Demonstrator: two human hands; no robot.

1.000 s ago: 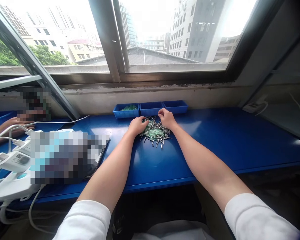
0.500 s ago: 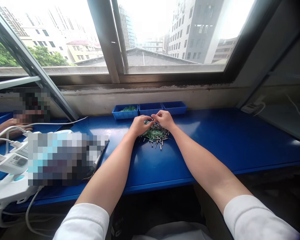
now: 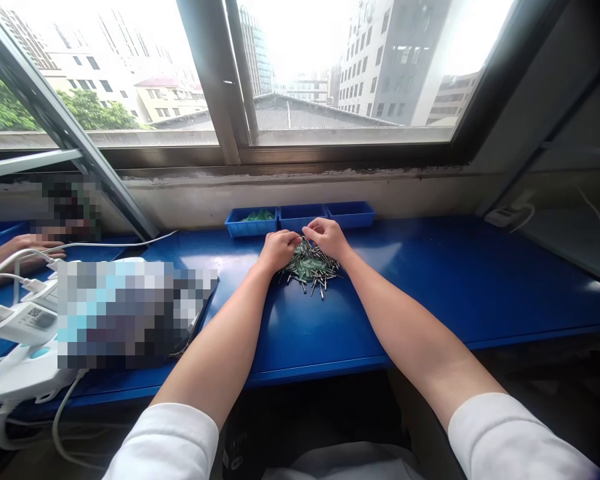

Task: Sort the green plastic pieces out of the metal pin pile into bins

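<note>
A pile of thin metal pins (image 3: 322, 291) mixed with small green pieces (image 3: 307, 268) lies on the blue table. My left hand (image 3: 279, 251) is over the left side of the pile, thumb and fingertips pinched together. Opposite it, my right hand (image 3: 327, 237) is also closed in a pinch above the far side. The fingertips of both hands almost meet. Whatever sits between them is too small to make out.
Behind the hands stand a blue bin with green pieces (image 3: 251, 227), a middle blue bin (image 3: 300, 215) and a right blue bin (image 3: 351, 213). At left are a white power strip (image 3: 23, 380), cables and a blurred item. Another person's hand (image 3: 40, 243) is at far left.
My fingertips have shifted slightly, with the left ones lower and closer together and the right hand a little higher. The pile looks nearly the same.
</note>
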